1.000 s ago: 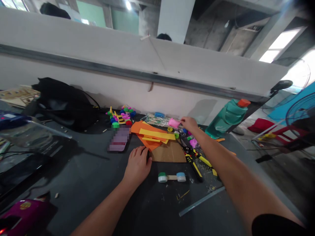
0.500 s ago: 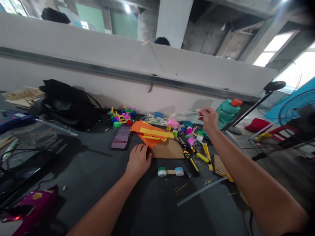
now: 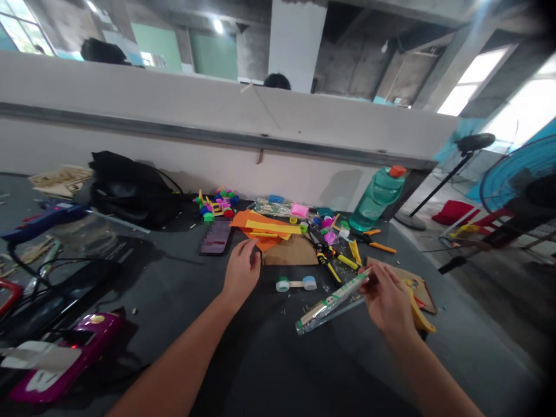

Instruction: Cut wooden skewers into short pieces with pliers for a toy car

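Note:
My right hand is closed on one end of a long, thin packet of wooden sticks, in a clear wrapper with green print. The packet slants down to the left over the dark table, above a translucent glue stick. My left hand is at the left of a piece of brown cardboard, its thumb apart from curved fingers and nothing visible held. Orange and yellow paper sheets lie on the cardboard. Two bottle caps joined by a wooden stick rest between my hands.
Yellow-black pliers, orange-handled scissors and small colourful pieces lie behind my right hand. A green bottle stands at the back right. At left are a phone, a black bag, a blue glue gun and a purple power strip.
My right hand has brought the packet from the back by the bottle to the front of the table. My left hand has lifted its fingers slightly. The view has shifted a little.

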A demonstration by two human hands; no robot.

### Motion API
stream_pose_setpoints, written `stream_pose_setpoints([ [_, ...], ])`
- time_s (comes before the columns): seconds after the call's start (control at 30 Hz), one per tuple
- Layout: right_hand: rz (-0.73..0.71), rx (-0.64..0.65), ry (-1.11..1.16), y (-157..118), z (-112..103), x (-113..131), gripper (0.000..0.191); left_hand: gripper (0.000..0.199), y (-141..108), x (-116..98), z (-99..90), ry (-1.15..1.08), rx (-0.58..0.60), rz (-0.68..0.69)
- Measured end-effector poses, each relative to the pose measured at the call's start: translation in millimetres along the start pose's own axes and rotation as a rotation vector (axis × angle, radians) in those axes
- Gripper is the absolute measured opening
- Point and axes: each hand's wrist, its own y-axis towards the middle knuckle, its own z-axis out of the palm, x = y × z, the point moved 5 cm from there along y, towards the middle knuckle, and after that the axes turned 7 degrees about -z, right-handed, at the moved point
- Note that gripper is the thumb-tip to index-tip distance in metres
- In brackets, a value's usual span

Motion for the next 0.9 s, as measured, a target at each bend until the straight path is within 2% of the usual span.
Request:
stream_pose_setpoints([
  [0.1,0.046,0.015,0.055,-12,2,-3,0.026,0.027,-14,-50,-25.6,-0.140,0.003,0.076],
  [0.13,0.051,0.038,0.057,-16,2,-2,0.026,0.025,-22,-70,-29.5,-0.212,0.086,0.100],
  [0.2,0.033,0.091,0.037,-22,3,0,0.025,0.027,-44,-108,-25.6,-0.357,0.390,0.106],
  [0.27,-0.002,0.131,0.006,-28,3,2,0.023,0.036,-71,-132,-13.4,-0.438,0.675,0.029],
  [0.37,-0.037,0.144,-0.015,-33,0,2,0.021,0.033,-107,-140,14.3,-0.437,0.974,-0.104],
  [0.4,-0.039,0.139,-0.011,-34,-1,2,0.021,0.034,-117,-136,25.2,-0.461,1.057,-0.211],
  [0.43,-0.030,0.133,-0.003,-34,-2,3,0.021,0.038,-123,-131,34.5,-0.497,1.086,-0.312],
  [0.53,0.062,0.163,0.036,-35,0,3,0.023,0.040,-131,-120,51.7,-0.626,0.986,-0.424],
  [0.63,0.161,0.270,0.065,-40,8,2,0.027,0.041,-134,-115,57.3,-0.607,0.870,-0.380],
  [0.73,0.157,0.325,0.057,-47,15,0,0.033,0.040,-139,-113,57.4,-0.565,0.773,-0.327],
  [0.9,0.129,0.410,0.041,-59,25,-9,0.037,0.040,-146,-106,64.4,-0.627,0.735,-0.360],
])
